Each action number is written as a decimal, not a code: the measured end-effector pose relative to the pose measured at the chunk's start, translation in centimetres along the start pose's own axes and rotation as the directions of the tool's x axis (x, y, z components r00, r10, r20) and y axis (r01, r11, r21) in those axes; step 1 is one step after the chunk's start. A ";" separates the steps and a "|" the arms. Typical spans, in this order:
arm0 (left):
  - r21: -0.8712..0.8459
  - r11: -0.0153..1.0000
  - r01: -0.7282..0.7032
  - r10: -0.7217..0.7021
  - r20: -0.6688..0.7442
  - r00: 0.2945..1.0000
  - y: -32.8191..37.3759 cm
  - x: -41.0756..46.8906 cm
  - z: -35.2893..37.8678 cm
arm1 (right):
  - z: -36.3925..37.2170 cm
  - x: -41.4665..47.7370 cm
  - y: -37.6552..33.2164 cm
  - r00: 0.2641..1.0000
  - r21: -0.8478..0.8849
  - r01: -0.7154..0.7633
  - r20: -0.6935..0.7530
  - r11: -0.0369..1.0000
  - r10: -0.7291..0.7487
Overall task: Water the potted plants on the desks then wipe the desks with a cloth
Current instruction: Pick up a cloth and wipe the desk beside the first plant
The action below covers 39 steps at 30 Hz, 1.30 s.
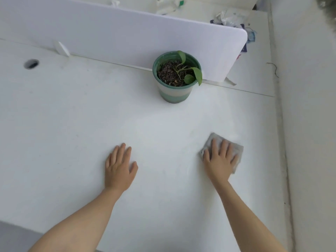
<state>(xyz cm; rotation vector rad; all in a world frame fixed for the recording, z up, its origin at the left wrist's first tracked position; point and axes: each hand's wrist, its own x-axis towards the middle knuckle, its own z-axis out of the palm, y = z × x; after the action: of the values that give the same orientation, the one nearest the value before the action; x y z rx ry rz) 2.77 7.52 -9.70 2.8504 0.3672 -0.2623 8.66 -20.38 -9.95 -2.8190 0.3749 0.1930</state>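
While the left hand (119, 169) rests flat on the desk (72, 124), fingers together, apparently for bracing, the right hand (219, 159) presses the cloth (236, 151) flat near the right edge, fingers spread to distribute wiping pressure. The potted plant (177, 75) stands at the back edge against the partition (127, 33).

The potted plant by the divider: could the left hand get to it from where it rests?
Probably yes. The left hand lies flat and empty on the desk, and only bare desktop shows between it and the potted plant.
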 end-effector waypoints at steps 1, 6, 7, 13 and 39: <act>-0.002 1.000 0.003 -0.003 0.002 1.000 0.0 0.0 0.0 | 0.7 -1.1 -1.2 0.998 -0.005 0.061 0.020 0.998 -0.061; -0.001 1.000 -0.008 0.008 -0.006 1.000 -0.1 0.0 0.3 | 4.7 -8.5 -8.2 0.875 -0.085 0.480 0.114 0.873 -0.470; -0.008 1.000 -0.013 0.013 -0.011 1.000 -0.1 0.1 0.3 | 5.4 -10.1 -9.4 0.829 -0.070 0.555 0.132 0.829 -0.543; -0.013 0.999 -0.049 0.049 -0.020 0.999 -0.1 0.0 0.1 | 6.1 -11.5 -7.1 0.752 -0.144 0.656 0.199 0.741 -0.628; 0.111 0.994 0.002 0.019 -0.183 0.983 -7.7 8.2 -1.6 | -0.7 19.9 -10.8 0.984 -0.067 0.167 0.072 0.984 -0.162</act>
<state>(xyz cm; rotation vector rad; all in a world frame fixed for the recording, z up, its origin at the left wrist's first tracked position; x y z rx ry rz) 8.76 17.00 -11.63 2.9945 0.3873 -0.0174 30.76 -15.32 -9.73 -2.8889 0.1215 0.2695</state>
